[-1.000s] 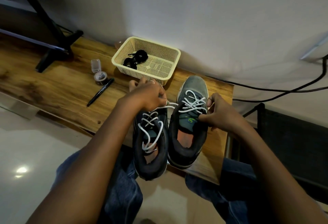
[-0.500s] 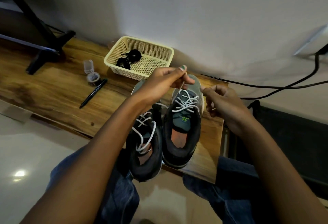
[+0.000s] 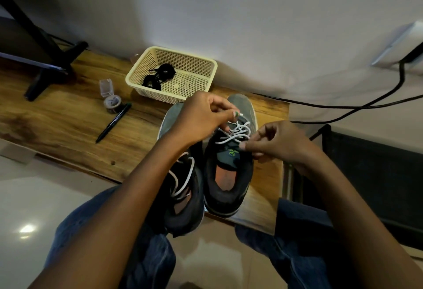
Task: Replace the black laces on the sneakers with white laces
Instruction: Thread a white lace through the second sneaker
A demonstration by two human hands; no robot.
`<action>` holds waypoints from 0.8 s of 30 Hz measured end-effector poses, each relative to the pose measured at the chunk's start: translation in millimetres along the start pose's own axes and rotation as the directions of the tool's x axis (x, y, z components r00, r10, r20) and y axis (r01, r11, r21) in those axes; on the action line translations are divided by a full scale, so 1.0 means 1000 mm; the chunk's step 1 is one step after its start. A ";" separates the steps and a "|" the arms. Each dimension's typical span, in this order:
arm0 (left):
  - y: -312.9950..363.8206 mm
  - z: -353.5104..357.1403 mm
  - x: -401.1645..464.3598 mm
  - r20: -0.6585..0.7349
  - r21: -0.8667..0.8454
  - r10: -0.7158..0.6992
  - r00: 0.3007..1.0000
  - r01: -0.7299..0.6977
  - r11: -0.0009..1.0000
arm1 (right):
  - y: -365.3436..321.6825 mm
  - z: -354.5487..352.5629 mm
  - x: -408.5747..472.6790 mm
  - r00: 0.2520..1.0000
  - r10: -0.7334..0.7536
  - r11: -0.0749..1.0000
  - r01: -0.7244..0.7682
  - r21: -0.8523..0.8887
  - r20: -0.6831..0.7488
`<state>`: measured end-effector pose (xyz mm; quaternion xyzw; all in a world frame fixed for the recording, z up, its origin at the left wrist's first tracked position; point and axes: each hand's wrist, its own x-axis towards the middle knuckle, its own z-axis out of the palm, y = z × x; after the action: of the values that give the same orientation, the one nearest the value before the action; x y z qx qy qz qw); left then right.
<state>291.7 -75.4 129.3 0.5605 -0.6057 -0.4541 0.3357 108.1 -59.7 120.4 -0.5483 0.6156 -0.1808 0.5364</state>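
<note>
With both sneakers side by side on the bench, left hand now lowered again over the right sneaker, fingers pinching a white lace end; right hand dropped to the eyelets, fingers pinched together near the lace. Suggests final tightening. Left sneaker already laced white, partly hidden by the forearm. Black laces discarded in basket behind; pen nearby.

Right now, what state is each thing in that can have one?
Right sneaker: white lace partly threaded, untied.
Left sneaker: white lace in, loose.
White lace: ends pinched by both hands.
Left hand: pinching a lace tip.
Right hand: pinching the lace.
Basket: holds black laces.
Small jar: lid open.
</note>
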 end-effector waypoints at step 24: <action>-0.002 0.031 -0.014 0.127 0.647 0.062 0.990 -0.130 0.752 | 0.013 0.000 -0.010 0.961 0.276 0.845 -0.243 0.477 0.002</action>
<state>266.3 -56.3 117.2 0.5875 -0.7697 -0.2234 0.1120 99.7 -47.1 114.4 -0.3064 0.6389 -0.2693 0.6523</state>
